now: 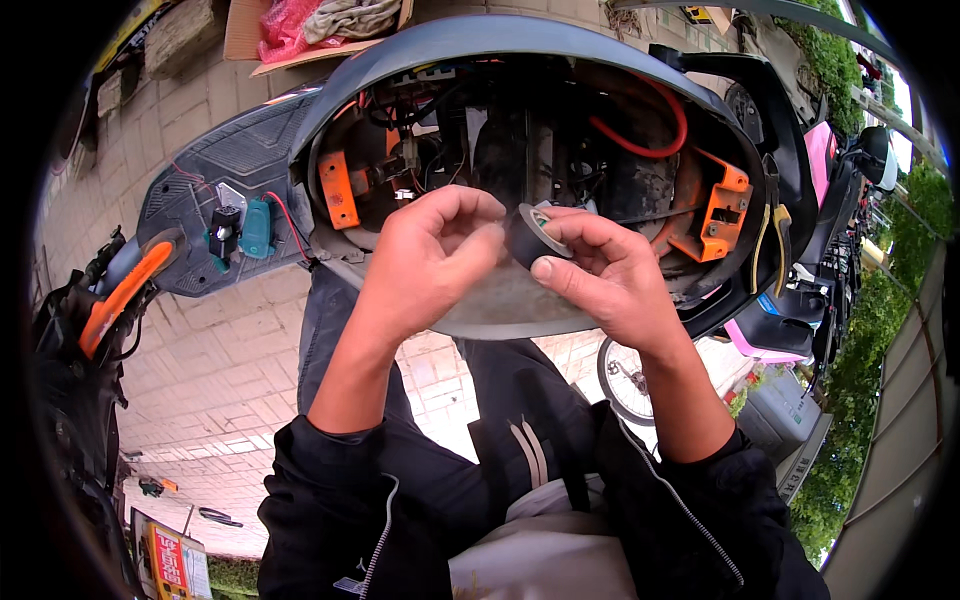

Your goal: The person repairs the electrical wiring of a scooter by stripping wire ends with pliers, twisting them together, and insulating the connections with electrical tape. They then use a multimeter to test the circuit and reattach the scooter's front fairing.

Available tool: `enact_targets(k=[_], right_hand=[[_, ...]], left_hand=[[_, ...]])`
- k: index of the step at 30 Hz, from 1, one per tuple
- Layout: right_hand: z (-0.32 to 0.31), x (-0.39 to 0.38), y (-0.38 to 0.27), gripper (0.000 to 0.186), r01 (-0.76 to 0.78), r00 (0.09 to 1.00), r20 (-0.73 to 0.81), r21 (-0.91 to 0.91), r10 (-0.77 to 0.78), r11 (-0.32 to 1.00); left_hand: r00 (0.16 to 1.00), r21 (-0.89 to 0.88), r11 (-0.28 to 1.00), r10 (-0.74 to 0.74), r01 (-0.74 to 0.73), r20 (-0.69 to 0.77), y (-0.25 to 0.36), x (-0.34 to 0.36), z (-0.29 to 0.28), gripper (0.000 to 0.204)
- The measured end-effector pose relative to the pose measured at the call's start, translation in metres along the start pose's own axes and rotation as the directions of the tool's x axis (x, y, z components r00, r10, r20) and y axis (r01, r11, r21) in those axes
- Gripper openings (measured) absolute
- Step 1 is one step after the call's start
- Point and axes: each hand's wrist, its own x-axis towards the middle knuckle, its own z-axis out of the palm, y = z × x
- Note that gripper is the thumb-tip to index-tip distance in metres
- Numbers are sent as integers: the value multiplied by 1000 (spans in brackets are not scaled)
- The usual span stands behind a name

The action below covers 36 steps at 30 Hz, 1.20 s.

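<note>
In front of my chest, my right hand (pixel 620 275) holds a roll of black tape (pixel 541 232) between thumb and fingers, its pale ring-shaped side facing up. Just left of the roll is my left hand (pixel 425 265), fingers curled and thumb bent toward the index finger; the thumb is slightly blurred. Whether a tape end lies in that pinch cannot be made out. Both hands are above the near rim of an opened scooter body (pixel 520 318), whose cavity shows dark wiring, a red cable (pixel 660 150) and orange brackets (pixel 338 190) (pixel 722 208) at either side.
Left on the scooter's footboard (pixel 225 140) lie a teal tool part (pixel 258 228) and a black one (pixel 223 232). Beyond stands a cardboard box (pixel 243 35) with pink wrap and cloth. Yellow-handled pliers (pixel 781 240) hang at the right edge. Parked scooters line the right.
</note>
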Motion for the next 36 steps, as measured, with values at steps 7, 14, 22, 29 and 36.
enact_targets(k=[7,14,22,29,36], right_hand=[[6,-32,-5,29,383,909,17,-429,-416,818],[20,-59,1,30,277,959,-5,-191,-284,942],[67,-62,29,31,-166,971,-71,479,227,862],[113,-53,17,22,-11,895,-387,474,220,880],[116,4,27,30,-283,890,-346,90,297,955]], left_hand=[[934,736,659,341,-153,-111,36,-48,38,14],[956,881,456,294,-128,-13,50,-73,39,16],[817,494,837,-446,236,365,48,-4,-47,16],[799,718,490,-69,-495,597,-30,52,-51,23],[799,699,712,-384,-64,464,-23,78,-65,17]])
